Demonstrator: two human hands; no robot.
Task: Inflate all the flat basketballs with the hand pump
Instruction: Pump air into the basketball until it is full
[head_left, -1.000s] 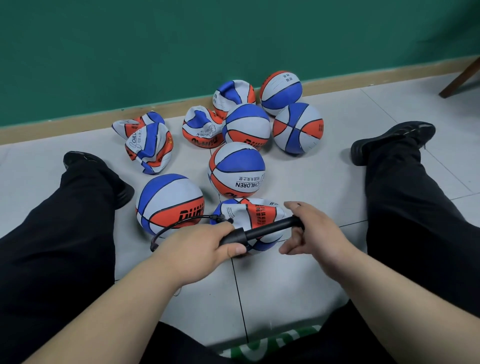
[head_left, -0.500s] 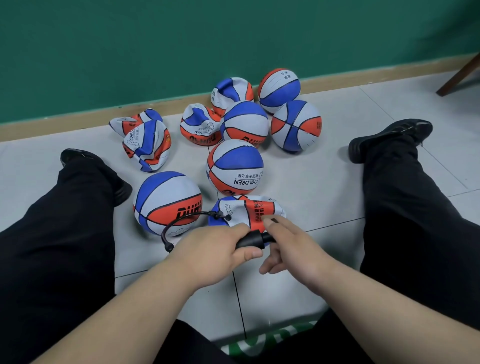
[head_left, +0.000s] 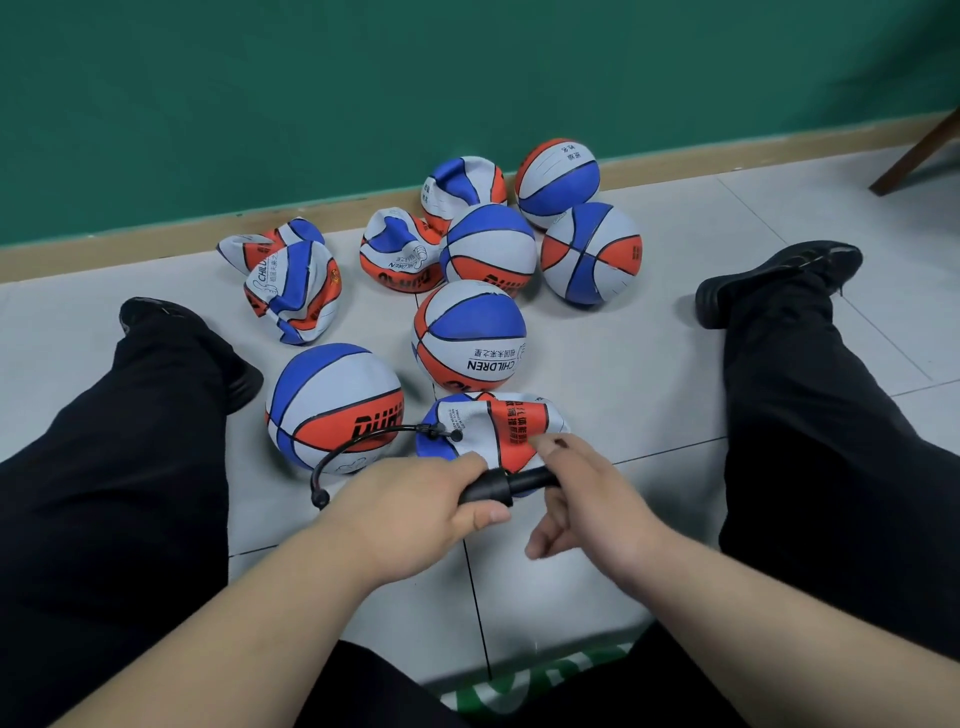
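**Desk:** First entry?

**Operator:** Flat ball (head_left: 498, 421). It lies on the floor (head_left: 649, 353) between the person's legs, collapsed, with its skin folded in. I judge it light, soft and floppy, likely to skid or buckle under a push. I would steady it by the firmer skin around the valve, never by a loose fold. The hose (head_left: 358, 441) meets it on its left side; I cannot make out the needle.

**Desk:** Second?

**Operator:** Pump (head_left: 506, 486). Black, lying crosswise just on the near side of the flat ball. I take it for rigid, light, smooth plastic. The left hand (head_left: 410, 512) is wrapped round the barrel, fingers clamped on it. The right hand (head_left: 587, 499) has the handle end, thumb on top and fingers curled beneath, with most of the handle hidden in the palm. Those are the right holds, I think. I would keep the strokes in line so the hose does not tug at the valve.

**Desk:** Surrounding stock?

**Operator:** Just left of the flat ball, one round ball (head_left: 332, 405). Just beyond it, a printed ball (head_left: 470, 335), also round. Farther beyond, near the green wall (head_left: 363, 104), three full balls (head_left: 491, 244) and two crumpled balls (head_left: 400, 252). Beyond and to the left, a crumpled pair (head_left: 293, 291). By my count, four flat ones wait.

**Desk:** Sundries?

**Operator:** A black shoe (head_left: 774, 275) well right of the flat ball.
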